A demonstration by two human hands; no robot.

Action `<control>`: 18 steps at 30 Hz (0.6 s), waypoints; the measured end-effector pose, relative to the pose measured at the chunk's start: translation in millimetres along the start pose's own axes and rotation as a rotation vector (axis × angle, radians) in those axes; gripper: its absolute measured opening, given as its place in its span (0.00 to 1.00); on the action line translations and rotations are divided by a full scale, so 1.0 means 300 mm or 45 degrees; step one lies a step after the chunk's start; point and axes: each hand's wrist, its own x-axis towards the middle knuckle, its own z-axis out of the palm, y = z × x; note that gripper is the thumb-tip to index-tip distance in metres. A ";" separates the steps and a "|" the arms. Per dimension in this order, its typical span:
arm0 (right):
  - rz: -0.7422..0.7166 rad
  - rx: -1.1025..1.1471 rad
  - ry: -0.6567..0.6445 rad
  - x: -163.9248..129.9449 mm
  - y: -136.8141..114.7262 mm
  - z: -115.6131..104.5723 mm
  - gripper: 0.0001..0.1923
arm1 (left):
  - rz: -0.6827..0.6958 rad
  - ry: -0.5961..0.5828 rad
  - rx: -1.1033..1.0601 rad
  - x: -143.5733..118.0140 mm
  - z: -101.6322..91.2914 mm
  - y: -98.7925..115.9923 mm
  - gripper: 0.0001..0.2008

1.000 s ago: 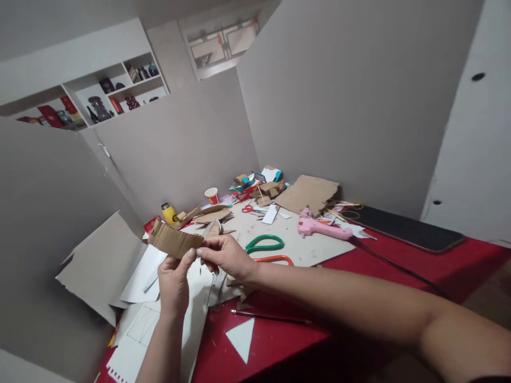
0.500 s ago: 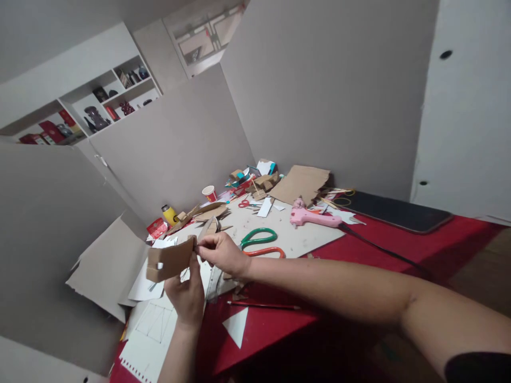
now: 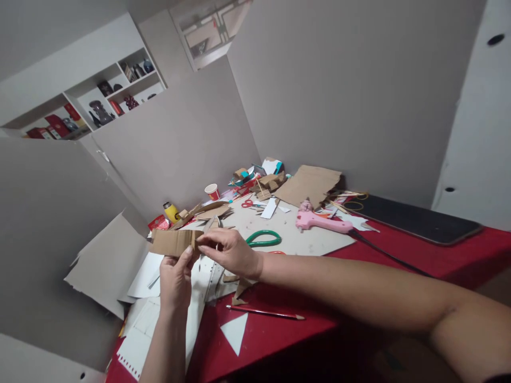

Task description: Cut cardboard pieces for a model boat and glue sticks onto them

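My left hand (image 3: 176,279) grips a folded strip of brown cardboard (image 3: 170,242) from below, its thumb pressed on the near face. At the strip's right end, the bent fingers of my right hand (image 3: 229,250) pinch the cardboard edge. Behind my right hand lie scissors with a green and an orange handle loop (image 3: 264,238); their blades are partly covered. Under my hands are white paper sheets, one a notebook page (image 3: 136,340) with pencil lines. A red pencil (image 3: 265,312) and a white paper triangle (image 3: 235,333) rest on the red cloth.
A pink glue gun (image 3: 321,221) with a black cord lies to the right, near a dark flat board (image 3: 419,219). Farther back are a cardboard sheet (image 3: 309,185), small red scissors (image 3: 247,203), a paper cup (image 3: 211,191) and a yellow bottle (image 3: 171,211). Grey panels enclose the table.
The cardboard strip has been turned in my hands, so a different face shows and its hole is out of sight. My left hand has shifted slightly left; the view has swung a little.
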 end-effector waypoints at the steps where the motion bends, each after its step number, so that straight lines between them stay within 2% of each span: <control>1: -0.045 -0.055 -0.006 -0.003 0.003 0.001 0.04 | -0.002 -0.002 0.033 -0.003 -0.005 -0.004 0.15; 8: -0.335 -0.479 -0.122 -0.028 0.030 0.009 0.07 | 0.146 0.103 0.526 -0.030 -0.027 -0.013 0.15; 12: -0.309 -0.582 -0.155 -0.037 0.053 0.010 0.05 | 0.199 0.121 0.707 -0.040 -0.009 -0.009 0.16; 18: -0.257 -0.693 -0.233 -0.041 0.073 -0.004 0.05 | 0.114 -0.028 0.791 -0.004 0.000 -0.005 0.18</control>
